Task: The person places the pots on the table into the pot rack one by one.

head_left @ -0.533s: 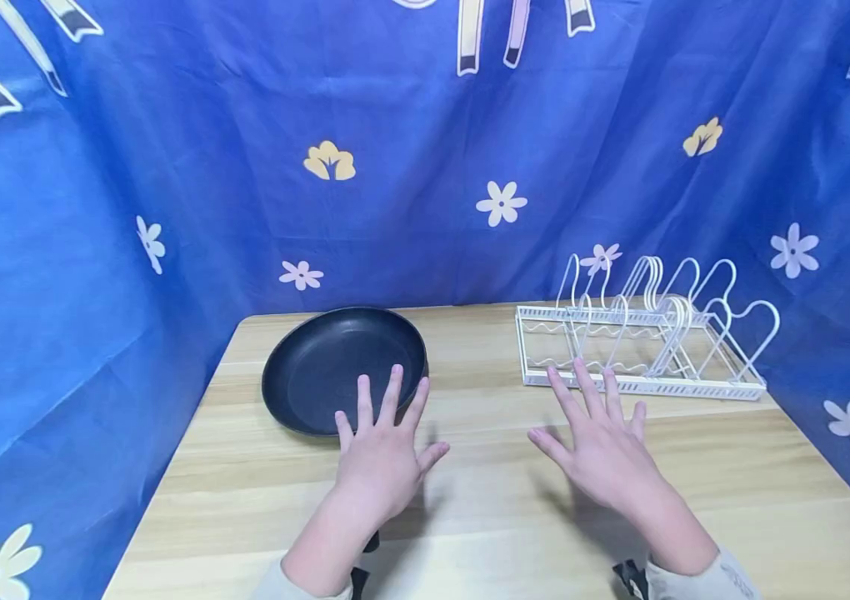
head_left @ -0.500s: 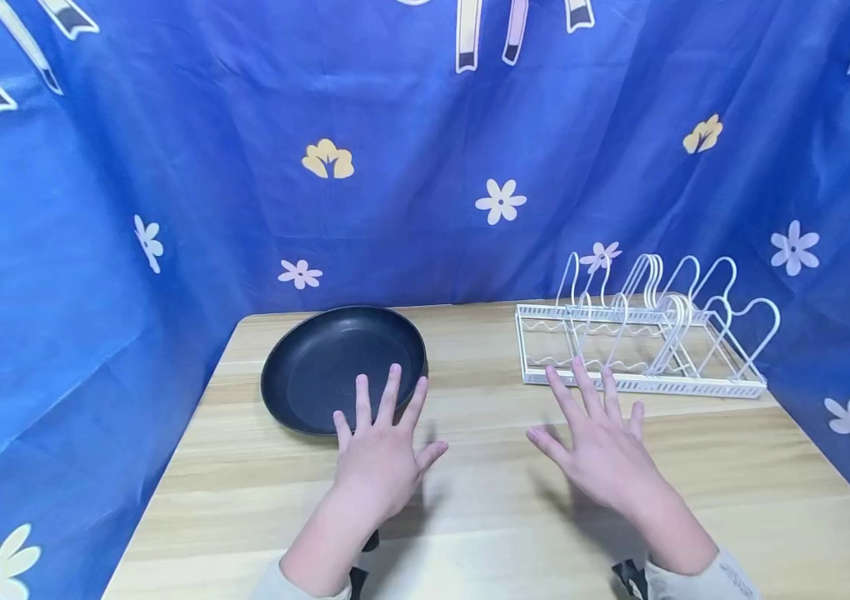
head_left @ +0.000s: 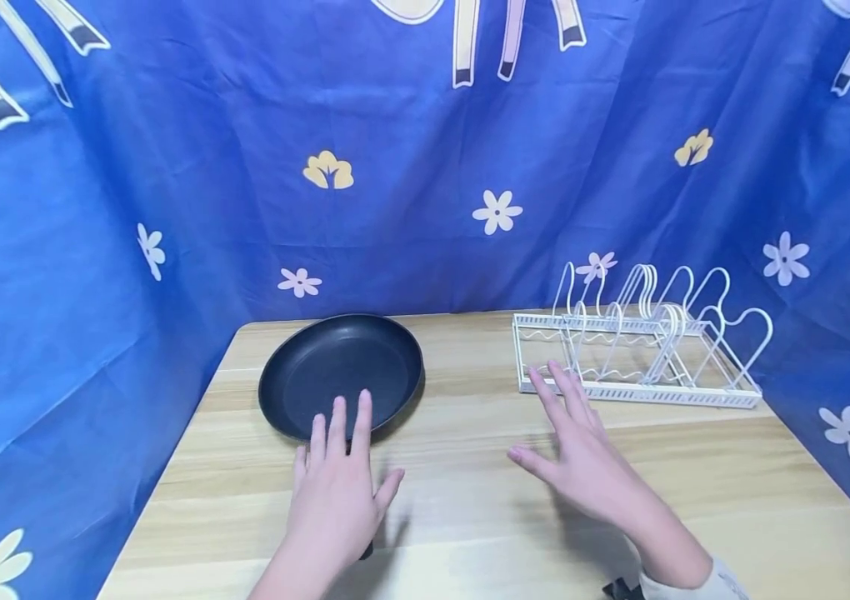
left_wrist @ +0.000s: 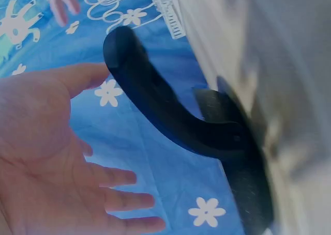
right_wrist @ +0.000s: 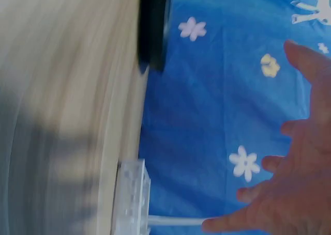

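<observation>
A black frying pan (head_left: 342, 367) lies at the left of the table, its handle pointing toward the person. My left hand (head_left: 338, 492) hovers above that handle with fingers extended, covering most of it in the head view. From the left wrist, the curved black handle (left_wrist: 160, 98) stands apart from the palm and fingers, though the thumb tip overlaps it; whether they touch I cannot tell. My right hand (head_left: 582, 454) is held over the table with fingers straight and holds nothing. Its fingertips overlap the front edge of a white wire rack (head_left: 638, 389) in the head view.
The rack, with several upright loops, stands at the back right of the wooden table (head_left: 462, 533). A blue patterned cloth (head_left: 395, 233) hangs close behind the table and along both sides.
My left hand has shifted left and toward the person, over the pan's handle. The right hand has turned and moved slightly left. Pan and rack stay in place on the table.
</observation>
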A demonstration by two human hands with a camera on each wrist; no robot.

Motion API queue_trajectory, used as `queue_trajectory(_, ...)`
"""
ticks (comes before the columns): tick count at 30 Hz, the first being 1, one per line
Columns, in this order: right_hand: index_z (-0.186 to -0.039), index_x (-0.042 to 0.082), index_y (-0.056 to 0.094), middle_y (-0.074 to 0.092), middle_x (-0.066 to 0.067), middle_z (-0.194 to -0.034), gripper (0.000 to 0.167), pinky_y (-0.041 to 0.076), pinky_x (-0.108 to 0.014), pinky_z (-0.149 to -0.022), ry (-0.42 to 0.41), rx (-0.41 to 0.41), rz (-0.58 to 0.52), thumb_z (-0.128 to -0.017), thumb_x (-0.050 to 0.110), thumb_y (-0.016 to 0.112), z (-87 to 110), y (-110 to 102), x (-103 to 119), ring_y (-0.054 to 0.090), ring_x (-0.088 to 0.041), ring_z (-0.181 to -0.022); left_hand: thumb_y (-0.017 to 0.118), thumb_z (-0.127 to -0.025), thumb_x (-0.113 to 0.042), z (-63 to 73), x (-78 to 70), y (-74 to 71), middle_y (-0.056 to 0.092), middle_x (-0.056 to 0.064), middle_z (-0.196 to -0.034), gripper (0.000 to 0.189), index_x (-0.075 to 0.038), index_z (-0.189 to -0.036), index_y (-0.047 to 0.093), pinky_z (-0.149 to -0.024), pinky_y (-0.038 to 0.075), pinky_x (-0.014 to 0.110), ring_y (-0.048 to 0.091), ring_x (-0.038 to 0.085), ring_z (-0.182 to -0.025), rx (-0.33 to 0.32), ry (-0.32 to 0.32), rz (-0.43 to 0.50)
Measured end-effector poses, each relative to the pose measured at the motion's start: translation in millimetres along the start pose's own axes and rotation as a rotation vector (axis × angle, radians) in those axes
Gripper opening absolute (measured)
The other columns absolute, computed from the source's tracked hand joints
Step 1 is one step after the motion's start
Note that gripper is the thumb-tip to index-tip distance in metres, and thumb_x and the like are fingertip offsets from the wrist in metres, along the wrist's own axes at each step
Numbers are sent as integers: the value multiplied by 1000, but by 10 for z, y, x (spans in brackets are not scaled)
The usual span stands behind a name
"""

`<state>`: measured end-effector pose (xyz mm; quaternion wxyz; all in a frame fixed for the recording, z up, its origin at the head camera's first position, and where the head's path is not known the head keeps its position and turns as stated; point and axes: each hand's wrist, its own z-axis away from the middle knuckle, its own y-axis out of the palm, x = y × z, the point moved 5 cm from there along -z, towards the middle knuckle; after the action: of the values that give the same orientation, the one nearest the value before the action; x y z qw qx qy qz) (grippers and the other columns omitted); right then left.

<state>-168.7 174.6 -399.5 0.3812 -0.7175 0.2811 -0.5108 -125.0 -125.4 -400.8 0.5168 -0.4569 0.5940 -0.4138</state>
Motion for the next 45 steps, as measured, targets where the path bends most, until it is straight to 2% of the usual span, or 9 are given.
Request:
queue_trajectory(6,-174,40,12,3,-6,-185,117,42,-79,-114,-92,38,-229,-87,44,91,-19,130,214,32,-54,-160,80,-91,-61,305,200,95,31,39,-170,123,-9,-175,7,-109,47,76,47,60,-148,66,-58,6)
queue_trajectory(11,-175,38,13,8,-9,-184,119,40,-77,-118,-116,110,-319,-85,48,91,-90,297,383,32,-53,-161,91,-84,-51,447,370,246,56,43,-148,133,8,-169,8,-99,58,64,69,54,-123,85,-122,153)
queue_trajectory(16,-175,34,14,11,-5,-183,118,33,-69,-128,-104,225,-420,-86,47,90,-171,535,532,32,-42,-163,94,-81,-50,473,591,609,76,10,-101,133,19,-163,15,-77,61,45,74,24,-88,146,-231,290)
queue_trajectory(19,-175,28,19,21,-6,-180,111,37,-63,-129,-115,315,-487,-89,45,88,-225,732,618,41,-37,-159,94,-80,-48,456,739,851,74,-1,-92,119,12,-161,31,-76,60,40,73,18,-85,124,-252,303)
queue_trajectory(23,-172,15,29,38,-11,-172,94,47,-49,-125,-101,471,-625,-98,37,82,-298,1057,733,53,-35,-152,95,-79,-51,415,851,1014,80,1,-103,110,5,-159,42,-81,62,39,76,16,-91,99,-268,317)
queue_trajectory(28,-160,-2,46,61,-19,-154,68,53,-34,-119,33,610,-865,-103,22,75,-421,1431,856,64,-29,-140,94,-80,-53,375,852,1000,79,4,-105,113,6,-160,41,-79,61,38,73,12,-85,109,-294,430)
queue_trajectory(33,-146,-11,55,70,-24,-140,50,55,-42,-118,198,706,-1131,-107,15,67,-512,1678,915,70,-34,-131,94,-81,-48,356,806,966,75,2,-103,107,4,-159,43,-77,55,29,67,6,-83,117,-317,525)
queue_trajectory(41,-135,-5,65,71,-8,-114,44,57,-42,-115,330,804,-1354,-110,31,60,-616,1966,1027,69,-17,-104,95,-80,-48,329,686,775,76,2,-103,107,6,-157,46,-76,53,26,67,6,-84,148,-319,599)
queue_trajectory(45,-135,-2,63,68,-8,-114,44,60,-33,-103,370,804,-1447,-110,34,59,-654,2029,1066,66,-18,-104,92,-86,-36,324,497,511,78,8,-116,97,12,-156,44,-84,56,27,71,10,-94,149,-297,702)
